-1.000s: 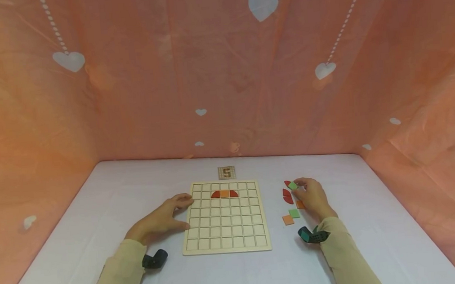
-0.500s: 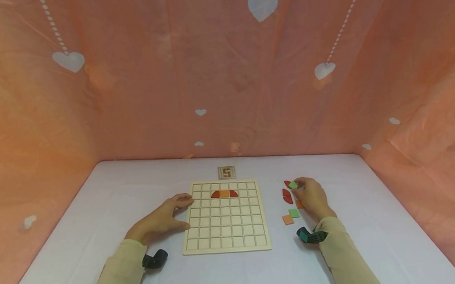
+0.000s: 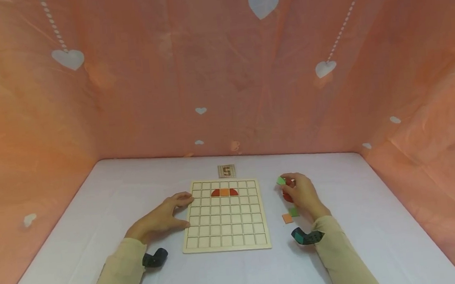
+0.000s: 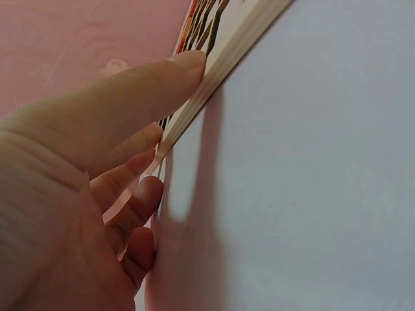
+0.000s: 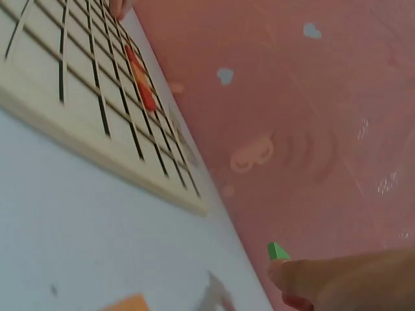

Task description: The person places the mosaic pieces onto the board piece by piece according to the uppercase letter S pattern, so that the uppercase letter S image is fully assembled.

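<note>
A pale wooden grid board (image 3: 225,215) lies flat on the white table. In its second row sit two red curved pieces with an orange square (image 3: 224,192) between them. My left hand (image 3: 162,220) rests against the board's left edge (image 4: 214,71), thumb and fingertips touching it. My right hand (image 3: 302,193) is lifted a little off the table to the right of the board and pinches a small green square tile (image 3: 281,180), seen also as a green tile (image 5: 277,251) in the right wrist view. A red piece (image 3: 287,196) lies partly under that hand.
Loose tiles lie right of the board: an orange square (image 3: 287,218) and a green square (image 3: 293,211). A small card with a brown pattern (image 3: 226,171) sits behind the board. Pink cloth walls with white hearts close in the table on three sides.
My right hand has lifted the green tile and carried it left toward the board. The left hand and board have stayed put.
</note>
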Motion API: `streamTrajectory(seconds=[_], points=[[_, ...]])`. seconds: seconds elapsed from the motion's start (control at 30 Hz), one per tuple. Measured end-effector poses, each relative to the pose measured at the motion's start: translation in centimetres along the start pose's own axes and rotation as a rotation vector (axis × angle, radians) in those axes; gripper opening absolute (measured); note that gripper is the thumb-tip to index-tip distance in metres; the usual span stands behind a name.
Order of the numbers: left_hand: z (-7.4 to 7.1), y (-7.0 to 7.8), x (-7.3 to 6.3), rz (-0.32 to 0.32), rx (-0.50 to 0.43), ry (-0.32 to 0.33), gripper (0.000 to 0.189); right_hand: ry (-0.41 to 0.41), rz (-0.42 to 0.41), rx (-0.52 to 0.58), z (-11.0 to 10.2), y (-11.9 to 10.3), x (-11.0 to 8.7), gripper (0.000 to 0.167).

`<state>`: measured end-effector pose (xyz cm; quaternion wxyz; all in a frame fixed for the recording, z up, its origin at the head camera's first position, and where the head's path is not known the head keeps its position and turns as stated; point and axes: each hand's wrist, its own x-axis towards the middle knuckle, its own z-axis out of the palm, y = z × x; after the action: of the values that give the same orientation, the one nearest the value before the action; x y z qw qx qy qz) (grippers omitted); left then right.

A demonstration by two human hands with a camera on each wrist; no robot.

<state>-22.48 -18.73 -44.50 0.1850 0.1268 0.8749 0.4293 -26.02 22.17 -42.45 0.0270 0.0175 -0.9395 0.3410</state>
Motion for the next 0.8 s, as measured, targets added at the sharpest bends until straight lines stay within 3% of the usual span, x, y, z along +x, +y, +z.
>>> streamTrajectory(seconds=[0.53, 0.8], points=[[-0.1, 0.2, -0.2, 0.018, -0.003, -0.007, 0.080, -0.016, -0.189, -0.016, 2.1, -3.9, -1.2, 0.034], [-0.1, 0.0, 0.0, 0.036, 0.013, -0.004, 0.080, -0.068, -0.213, -0.016, 3.5, -6.0, -1.7, 0.035]])
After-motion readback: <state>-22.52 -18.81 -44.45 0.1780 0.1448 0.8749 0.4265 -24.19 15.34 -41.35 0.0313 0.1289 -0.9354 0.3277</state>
